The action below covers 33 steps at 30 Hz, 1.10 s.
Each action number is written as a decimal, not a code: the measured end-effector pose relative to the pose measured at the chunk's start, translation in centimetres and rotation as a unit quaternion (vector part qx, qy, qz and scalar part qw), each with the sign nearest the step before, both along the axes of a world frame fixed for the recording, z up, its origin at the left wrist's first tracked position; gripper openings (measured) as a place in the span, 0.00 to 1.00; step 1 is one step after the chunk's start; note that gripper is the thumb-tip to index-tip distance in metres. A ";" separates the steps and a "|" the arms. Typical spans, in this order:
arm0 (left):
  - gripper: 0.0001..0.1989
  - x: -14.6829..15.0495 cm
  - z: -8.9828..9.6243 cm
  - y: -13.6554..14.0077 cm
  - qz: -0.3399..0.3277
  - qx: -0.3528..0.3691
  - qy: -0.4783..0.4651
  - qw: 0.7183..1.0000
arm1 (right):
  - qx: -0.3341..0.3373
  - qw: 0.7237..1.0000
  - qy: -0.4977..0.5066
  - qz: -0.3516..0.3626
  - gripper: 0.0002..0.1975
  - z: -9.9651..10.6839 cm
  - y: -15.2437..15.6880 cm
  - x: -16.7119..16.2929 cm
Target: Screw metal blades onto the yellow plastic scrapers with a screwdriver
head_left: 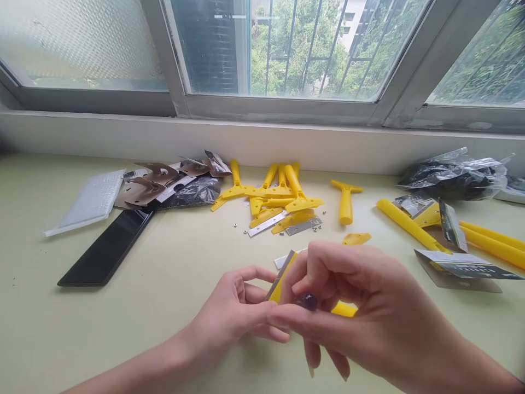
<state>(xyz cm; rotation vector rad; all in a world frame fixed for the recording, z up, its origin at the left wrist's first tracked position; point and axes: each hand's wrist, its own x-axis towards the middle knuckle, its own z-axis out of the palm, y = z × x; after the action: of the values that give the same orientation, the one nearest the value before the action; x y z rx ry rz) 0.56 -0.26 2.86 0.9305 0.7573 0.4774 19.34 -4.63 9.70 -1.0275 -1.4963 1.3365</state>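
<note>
My left hand is closed on a yellow scraper, gripping its head with a metal blade strip along the edge. Part of the yellow handle shows behind my right hand, which covers the middle of the scraper. Between the thumb and fingers of that right hand sits a small dark rounded thing; its kind is hidden. Just beyond the hands lies a metal blade, partly covered, near a loose yellow plastic plate. Farther back, a yellow scraper handle lies by itself.
Several yellow scrapers are piled by the window wall, with blades and small nuts before them. A black phone-like slab, bubble wrap and torn packaging lie left. Packaged scrapers and a plastic bag are right.
</note>
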 end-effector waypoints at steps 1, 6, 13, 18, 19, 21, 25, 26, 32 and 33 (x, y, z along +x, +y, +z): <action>0.25 0.0 0.1 0.0 -0.001 0.004 0.002 1.000 | 0.015 1.000 -0.005 -0.007 0.13 0.0 0.0 -0.2; 0.19 -0.1 0.4 0.0 -0.001 0.014 -0.018 1.000 | 0.133 0.986 -0.097 0.024 0.07 1.3 0.0 0.2; 0.22 -0.1 -0.3 0.0 0.008 0.009 0.004 1.000 | 0.207 0.969 -0.135 -0.003 0.11 0.4 -0.5 0.1; 0.22 -0.2 -0.5 0.1 0.006 0.018 -0.006 1.000 | 0.178 0.980 -0.092 0.000 0.03 -0.2 -0.7 -0.8; 0.22 -0.2 -0.4 0.2 0.007 0.015 -0.018 1.000 | 0.173 0.980 -0.095 0.015 0.03 0.1 -0.7 -0.7; 0.23 -0.1 -0.3 0.1 0.012 0.011 -0.032 0.999 | 0.158 0.980 -0.112 0.053 0.07 1.0 -0.8 -0.3; 0.23 0.0 -0.1 0.0 0.010 -0.002 -0.022 1.000 | 0.140 0.979 -0.132 0.074 0.08 1.7 -0.7 0.3; 0.23 0.0 0.0 0.0 0.010 -0.002 -0.020 1.000 | 0.149 0.978 -0.131 0.061 0.05 1.5 -0.7 0.3; 0.22 0.0 0.0 0.0 0.020 -0.006 -0.014 1.000 | 0.173 0.976 -0.133 0.010 0.12 -0.2 -0.6 -0.4; 0.22 0.0 0.0 0.0 0.018 -0.007 -0.018 1.000 | 0.164 0.978 -0.131 0.018 0.08 -0.1 -0.6 -0.5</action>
<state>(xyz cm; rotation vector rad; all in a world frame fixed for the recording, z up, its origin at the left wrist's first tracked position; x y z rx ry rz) 0.52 -0.24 2.88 0.8935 0.7453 0.5187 18.85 -5.22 9.56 -0.9918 -1.8667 0.9590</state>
